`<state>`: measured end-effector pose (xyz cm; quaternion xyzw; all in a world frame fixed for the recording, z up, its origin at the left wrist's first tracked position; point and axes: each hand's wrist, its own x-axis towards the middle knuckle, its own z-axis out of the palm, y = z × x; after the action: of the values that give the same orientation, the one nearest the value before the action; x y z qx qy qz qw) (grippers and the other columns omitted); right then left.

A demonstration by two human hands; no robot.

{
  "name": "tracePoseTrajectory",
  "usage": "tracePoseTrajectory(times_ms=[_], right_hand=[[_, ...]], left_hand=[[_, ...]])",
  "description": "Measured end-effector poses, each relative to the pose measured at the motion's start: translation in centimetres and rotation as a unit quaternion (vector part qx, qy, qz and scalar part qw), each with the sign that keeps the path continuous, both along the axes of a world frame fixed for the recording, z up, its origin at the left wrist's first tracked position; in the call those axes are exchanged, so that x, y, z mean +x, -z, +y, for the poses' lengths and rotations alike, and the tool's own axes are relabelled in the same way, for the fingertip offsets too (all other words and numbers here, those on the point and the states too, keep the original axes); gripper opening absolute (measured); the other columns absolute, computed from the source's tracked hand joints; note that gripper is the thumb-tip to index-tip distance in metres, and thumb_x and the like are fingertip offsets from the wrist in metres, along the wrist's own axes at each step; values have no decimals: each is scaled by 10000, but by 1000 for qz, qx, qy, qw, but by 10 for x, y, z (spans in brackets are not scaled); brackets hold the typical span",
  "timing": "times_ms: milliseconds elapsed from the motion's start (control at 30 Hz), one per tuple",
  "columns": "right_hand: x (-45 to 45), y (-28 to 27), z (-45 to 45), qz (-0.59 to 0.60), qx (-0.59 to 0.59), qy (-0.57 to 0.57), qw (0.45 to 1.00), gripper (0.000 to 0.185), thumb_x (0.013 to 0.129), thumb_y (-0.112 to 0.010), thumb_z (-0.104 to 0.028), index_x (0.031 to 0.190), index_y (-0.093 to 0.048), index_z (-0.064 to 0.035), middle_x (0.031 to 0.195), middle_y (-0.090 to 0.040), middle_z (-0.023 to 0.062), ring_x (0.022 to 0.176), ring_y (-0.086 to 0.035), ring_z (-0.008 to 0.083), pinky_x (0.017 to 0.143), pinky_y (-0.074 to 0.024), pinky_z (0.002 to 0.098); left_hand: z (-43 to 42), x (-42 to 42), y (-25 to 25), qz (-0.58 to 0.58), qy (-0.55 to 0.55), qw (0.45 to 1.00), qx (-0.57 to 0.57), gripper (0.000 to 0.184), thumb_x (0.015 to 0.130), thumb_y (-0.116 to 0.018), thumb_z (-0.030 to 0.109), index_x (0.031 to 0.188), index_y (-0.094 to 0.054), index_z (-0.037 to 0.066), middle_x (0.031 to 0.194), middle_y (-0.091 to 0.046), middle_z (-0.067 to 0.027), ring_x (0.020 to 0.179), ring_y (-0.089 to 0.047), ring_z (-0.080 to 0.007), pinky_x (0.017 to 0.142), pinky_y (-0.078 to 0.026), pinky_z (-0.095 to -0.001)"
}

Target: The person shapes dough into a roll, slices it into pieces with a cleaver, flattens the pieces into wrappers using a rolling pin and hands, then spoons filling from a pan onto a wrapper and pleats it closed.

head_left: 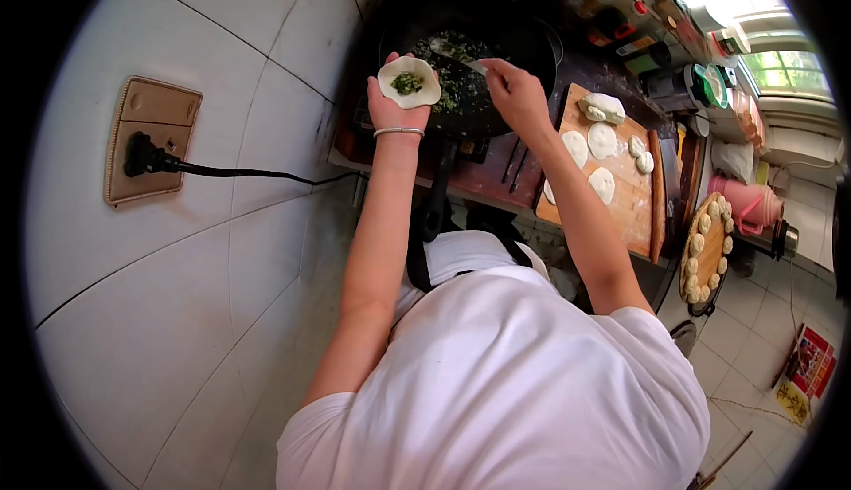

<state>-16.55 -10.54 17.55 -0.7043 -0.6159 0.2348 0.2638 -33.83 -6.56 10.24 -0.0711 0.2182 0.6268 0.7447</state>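
Note:
My left hand (395,116) is palm up and cradles a round dough wrapper (430,93). A small mound of chopped green filling (407,83) lies in the wrapper's middle. My right hand (518,98) is closed around the handle of a spoon (476,67), which reaches into a dark wok (523,57). More green filling is scattered inside the wok, partly hidden by my left hand and the wrapper. The wok's long black handle (440,188) points toward my body.
Right of the wok, a floured wooden board (631,202) bears flat dough rounds (602,141), dough pieces and a rolling pin (657,197). Farther right, a round tray (708,259) holds several shaped dumplings. Bottles line the back. A plugged cord (257,172) runs along the left wall.

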Motion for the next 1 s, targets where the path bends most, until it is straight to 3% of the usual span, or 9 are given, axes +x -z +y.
tracePoseTrajectory(times_ms=[67, 133, 200, 400, 533, 767, 867, 933, 1000], right_hand=[[15, 31, 14, -21, 27, 6, 999, 215, 860, -547, -204, 1009, -681, -125, 770, -669, 146, 739, -657, 353, 637, -513, 413], [20, 48, 17, -255, -46, -11, 966, 178, 834, -531, -142, 936, -675, -117, 779, -672, 160, 765, -666, 349, 647, -525, 435], [16, 65, 13, -277, -65, -25, 958, 159, 827, -504, -117, 861, -658, -99, 800, -672, 182, 783, -670, 348, 665, -536, 442], [-5, 92, 13, -6, -129, -18, 991, 269, 842, -546, -242, 1021, -707, -121, 931, -683, 161, 882, -650, 358, 785, -519, 428], [4, 92, 11, 25, -112, -11, 993, 270, 840, -557, -251, 1015, -708, -112, 906, -684, 163, 875, -651, 347, 776, -515, 408], [2, 39, -1, 60, -104, 0, 993, 262, 857, -554, -254, 1003, -701, -94, 885, -686, 156, 854, -655, 340, 745, -514, 395], [-10, 8, -19, 11, -17, 1, 1000, 233, 876, -555, -213, 1033, -691, -110, 847, -682, 138, 826, -653, 326, 712, -512, 399], [-19, 1, -31, -113, 113, -33, 987, 259, 874, -560, -136, 1110, -665, -147, 787, -641, 98, 785, -630, 298, 652, -505, 395], [-25, -2, -40, -136, 122, -37, 982, 313, 856, -566, -99, 1152, -644, -164, 782, -597, 87, 780, -607, 283, 630, -499, 389]], left_hand=[[-5, -11, 2, 3, -6, 1000, 0, 547, 999, -191, 445, 1219, -549, 93, 1240, -549, -135, 1157, -496, -348, 995, -368, -584], [-10, -21, 5, 26, -15, 1000, -9, 554, 1001, -190, 443, 1229, -542, 81, 1255, -542, -144, 1168, -493, -354, 1013, -362, -574], [-16, -31, 9, 26, -30, 999, 5, 586, 1003, -170, 448, 1246, -527, 50, 1277, -527, -168, 1191, -482, -356, 1046, -345, -551], [-36, -45, -9, 68, -35, 997, 16, 596, 1004, -185, 454, 1274, -506, 30, 1325, -498, -183, 1245, -453, -319, 1076, -333, -475], [-41, -49, -10, 98, -26, 995, 23, 619, 1003, -171, 462, 1324, -458, 18, 1373, -451, -197, 1294, -402, -325, 1106, -288, -471], [-30, -28, 0, 72, 17, 997, -7, 589, 1001, -225, 453, 1318, -448, 10, 1360, -459, -210, 1278, -411, -345, 1105, -275, -483], [-18, -10, -2, 48, 48, 998, -1, 564, 1001, -236, 445, 1287, -466, 16, 1313, -492, -205, 1238, -441, -344, 1087, -290, -496], [-13, 2, -14, 44, 55, 998, 2, 557, 1001, -238, 442, 1280, -475, 22, 1295, -500, -209, 1230, -447, -342, 1084, -294, -502], [-8, 10, -22, 24, 62, 998, 9, 553, 1001, -236, 442, 1276, -480, 29, 1282, -508, -203, 1222, -451, -348, 1084, -296, -506]])
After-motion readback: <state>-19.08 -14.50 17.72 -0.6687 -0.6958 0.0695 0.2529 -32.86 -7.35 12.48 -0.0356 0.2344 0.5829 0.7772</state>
